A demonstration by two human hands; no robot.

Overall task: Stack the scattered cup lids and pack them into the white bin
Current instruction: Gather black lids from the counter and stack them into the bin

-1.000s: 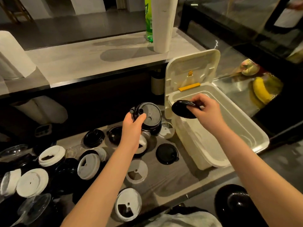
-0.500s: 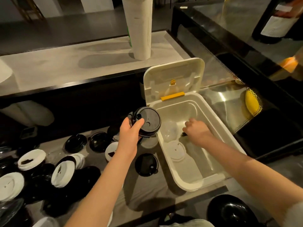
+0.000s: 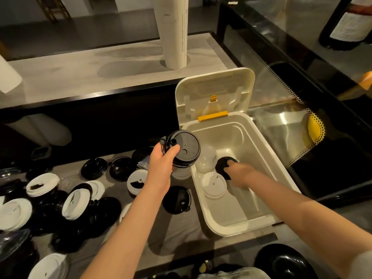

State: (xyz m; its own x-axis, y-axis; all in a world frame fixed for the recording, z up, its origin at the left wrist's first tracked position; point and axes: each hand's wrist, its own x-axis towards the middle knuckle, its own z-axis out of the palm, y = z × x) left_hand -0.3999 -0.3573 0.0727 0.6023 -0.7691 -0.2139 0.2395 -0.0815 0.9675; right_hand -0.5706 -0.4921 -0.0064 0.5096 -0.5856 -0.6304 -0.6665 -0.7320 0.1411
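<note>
Grey counter (image 3: pixel 177 230) is carrying a scatter of black and white cup lids (image 3: pixel 76 204) across its left part, and the white bin (image 3: pixel 227 225) is sitting at its right end with its hinged cover (image 3: pixel 213 91) standing open. The left hand (image 3: pixel 163 170) is gripping a stack of black lids (image 3: pixel 184 150), thumb on top, and is holding it in the air just beside the bin's left rim. The right hand (image 3: pixel 239 175), blurred, is reaching down inside the bin, its fingers curling onto a single black lid (image 3: pixel 222 167) low in the bin. A white lid (image 3: pixel 214 185) and a clear lid (image 3: pixel 206 160) are lying on the bin floor just beside it.
</note>
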